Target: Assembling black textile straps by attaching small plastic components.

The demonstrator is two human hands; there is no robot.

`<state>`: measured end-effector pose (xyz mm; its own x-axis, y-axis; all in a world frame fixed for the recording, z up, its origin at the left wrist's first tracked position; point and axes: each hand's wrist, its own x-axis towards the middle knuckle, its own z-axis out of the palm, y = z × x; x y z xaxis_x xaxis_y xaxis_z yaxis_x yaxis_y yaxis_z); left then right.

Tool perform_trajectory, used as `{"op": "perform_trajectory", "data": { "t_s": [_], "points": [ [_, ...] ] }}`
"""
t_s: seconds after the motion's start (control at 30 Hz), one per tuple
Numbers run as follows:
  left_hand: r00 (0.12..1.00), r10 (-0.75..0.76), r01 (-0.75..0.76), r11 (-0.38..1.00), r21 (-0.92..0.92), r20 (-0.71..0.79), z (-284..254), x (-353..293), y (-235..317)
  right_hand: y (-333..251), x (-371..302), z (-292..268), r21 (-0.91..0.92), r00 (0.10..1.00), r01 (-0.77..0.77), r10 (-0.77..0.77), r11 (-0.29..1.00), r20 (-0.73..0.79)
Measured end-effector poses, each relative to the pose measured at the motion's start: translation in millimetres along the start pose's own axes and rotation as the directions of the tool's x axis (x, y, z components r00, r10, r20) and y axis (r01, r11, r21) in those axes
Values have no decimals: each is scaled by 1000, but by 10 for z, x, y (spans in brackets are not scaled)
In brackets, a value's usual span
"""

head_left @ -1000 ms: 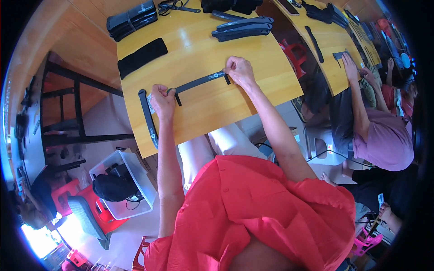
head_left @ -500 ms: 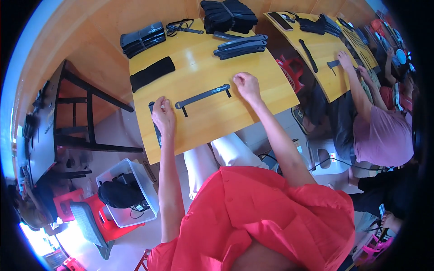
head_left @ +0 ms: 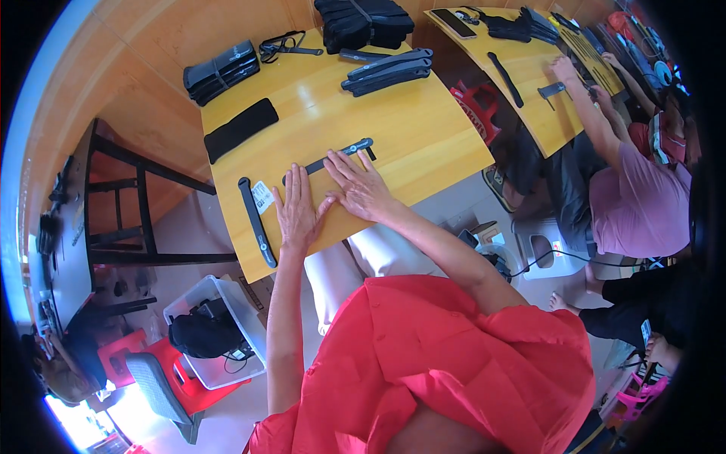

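Observation:
A dark grey strap (head_left: 364, 144) with rounded ends lies across the wooden table. My left hand (head_left: 299, 208) rests flat at its left end, fingers straight, hiding part of it. Flat on its middle and right part lie the fingers of my right hand (head_left: 361, 191), and the thumbs of both hands nearly meet. A short black tab (head_left: 371, 153) sticks out below the strap's right end. Left of my left hand is a second dark strap (head_left: 259, 227), lying lengthwise, with a white printed label sheet (head_left: 262, 196) beside its upper part. Neither hand grips anything.
On the table (head_left: 423, 163) are a black fabric piece (head_left: 242, 130), a banded dark bundle (head_left: 221, 73), a strap pile (head_left: 389, 72) and a large black stack (head_left: 364, 24). A co-worker's hand (head_left: 563, 69) is at the neighbouring table. A clear bin (head_left: 261, 333) stands lower left.
Both hands have come down flat onto the strap, my right one moving left and nearer. My left hand has left the second strap, and the white label sheet now shows beside it.

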<state>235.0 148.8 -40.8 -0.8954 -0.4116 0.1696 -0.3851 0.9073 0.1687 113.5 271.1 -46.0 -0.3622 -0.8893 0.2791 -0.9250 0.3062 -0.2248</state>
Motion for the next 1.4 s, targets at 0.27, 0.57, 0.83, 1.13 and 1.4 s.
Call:
{"op": "perform_trajectory", "data": {
  "t_s": [0.27,0.57,0.83,1.13,1.4],
  "points": [
    [1000,-11,11,1000,7,10,-24,3,3,270,-88,-96,-49,998,-58,57,997,-23],
    [999,-35,35,999,-17,15,-6,10,-15,366,-111,-164,-13,986,-162,161,987,-33],
    [997,-71,69,992,-108,-11,-105,-51,-41,414,-181,-215,98,952,-211,227,973,-204],
    [708,-627,619,773,-141,-325,-517,-618,-188,-200,-884,-343,244,956,240,-185,940,-225],
    [688,-648,572,761,-306,-326,-427,-904,-515,-831,-875,-370,457,887,462,-395,760,-240]
  ]
}}
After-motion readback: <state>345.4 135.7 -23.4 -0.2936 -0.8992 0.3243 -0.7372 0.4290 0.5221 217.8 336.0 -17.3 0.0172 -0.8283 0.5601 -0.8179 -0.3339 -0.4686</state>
